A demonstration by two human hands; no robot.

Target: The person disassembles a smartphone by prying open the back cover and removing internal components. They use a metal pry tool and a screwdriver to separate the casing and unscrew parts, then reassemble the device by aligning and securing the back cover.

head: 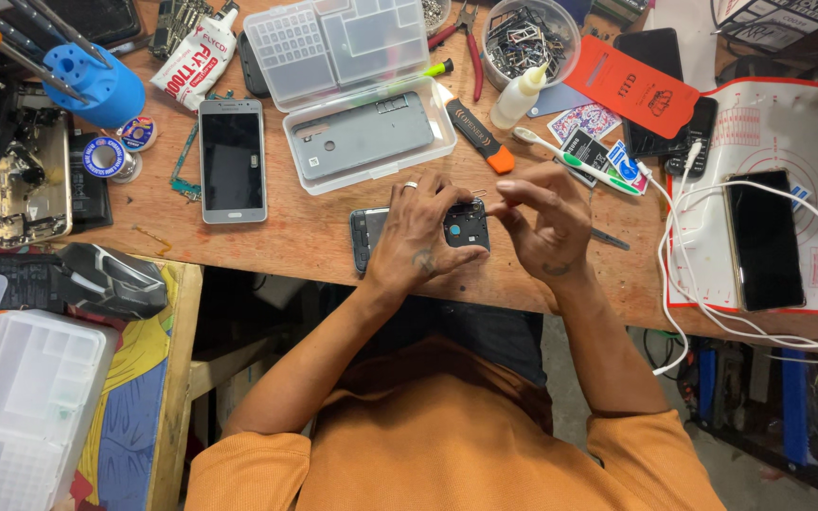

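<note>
A dark opened phone [367,233] lies on the wooden bench [314,237] near its front edge. My left hand [418,237] lies over it and grips it, thumb under the camera end. My right hand [546,222] is at the phone's right end, fingertips pinched together on something too small to make out. A ring shows on a finger of my left hand.
A clear plastic case [362,95] holds a grey phone back cover. A silver phone [232,161] lies left of it. A glue bottle [520,96], toothbrush [575,161], orange-handled tool [475,134], blue tool stand [97,80], black phone [764,241] on a white mat and white cables [684,284] surround me.
</note>
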